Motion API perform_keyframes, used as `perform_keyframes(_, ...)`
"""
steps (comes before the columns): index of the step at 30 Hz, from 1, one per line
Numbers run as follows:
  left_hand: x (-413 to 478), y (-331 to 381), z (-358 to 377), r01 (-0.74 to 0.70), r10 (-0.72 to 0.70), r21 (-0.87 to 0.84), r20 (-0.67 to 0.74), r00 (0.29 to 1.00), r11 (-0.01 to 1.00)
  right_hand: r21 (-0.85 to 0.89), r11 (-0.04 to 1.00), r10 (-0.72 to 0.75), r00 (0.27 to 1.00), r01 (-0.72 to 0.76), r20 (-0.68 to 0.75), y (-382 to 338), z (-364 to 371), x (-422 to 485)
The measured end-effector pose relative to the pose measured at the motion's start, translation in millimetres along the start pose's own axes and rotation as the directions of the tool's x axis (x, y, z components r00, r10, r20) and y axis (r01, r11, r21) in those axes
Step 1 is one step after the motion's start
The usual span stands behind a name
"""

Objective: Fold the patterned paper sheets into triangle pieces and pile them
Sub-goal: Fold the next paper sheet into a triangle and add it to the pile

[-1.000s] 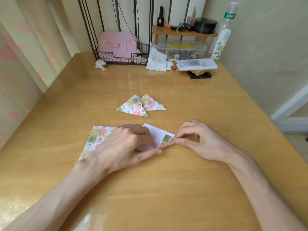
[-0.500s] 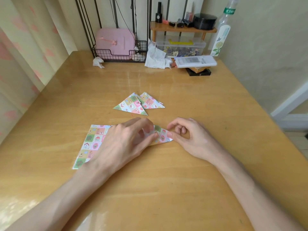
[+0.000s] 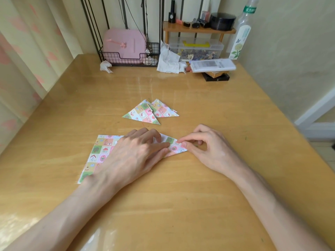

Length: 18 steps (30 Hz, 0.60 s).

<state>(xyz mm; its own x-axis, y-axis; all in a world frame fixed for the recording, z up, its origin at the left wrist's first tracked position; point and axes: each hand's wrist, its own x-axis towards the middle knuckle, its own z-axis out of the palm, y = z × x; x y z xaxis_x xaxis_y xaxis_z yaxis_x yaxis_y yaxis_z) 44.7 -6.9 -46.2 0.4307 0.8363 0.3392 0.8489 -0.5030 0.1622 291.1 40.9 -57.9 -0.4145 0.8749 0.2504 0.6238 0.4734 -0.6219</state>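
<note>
Half-folded sheet (image 3: pixel 101 151) is laid on the desk (image 3: pixel 181 205), long axis left-right. It is held flat by the left hand (image 3: pixel 130 156), fingers straight and together. Its right tip is apparently pinched by the right hand (image 3: pixel 208 149) fingers. The crease is to be run leftward.

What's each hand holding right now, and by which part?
The right hand pinches the patterned sheet at its folded right corner. The left hand grips nothing; it presses flat on the sheet's middle.
</note>
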Motion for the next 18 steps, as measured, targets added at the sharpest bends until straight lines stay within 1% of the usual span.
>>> perform_keyframes(13, 0.7, -3.2, 4.1, -0.017, 0.017, 0.006, -0.036, 0.999, 1.0, 0.011, 1.0, 0.023, 1.0, -0.023, -0.002, 2.2, 0.9, 1.1)
perform_keyframes(18, 0.1, -3.7, 5.3, -0.017, 0.016, -0.02, -0.057, 0.998, 1.0, 0.016, 0.999, 0.033, 0.999, -0.033, 0.003, 0.4, 0.4, 0.9)
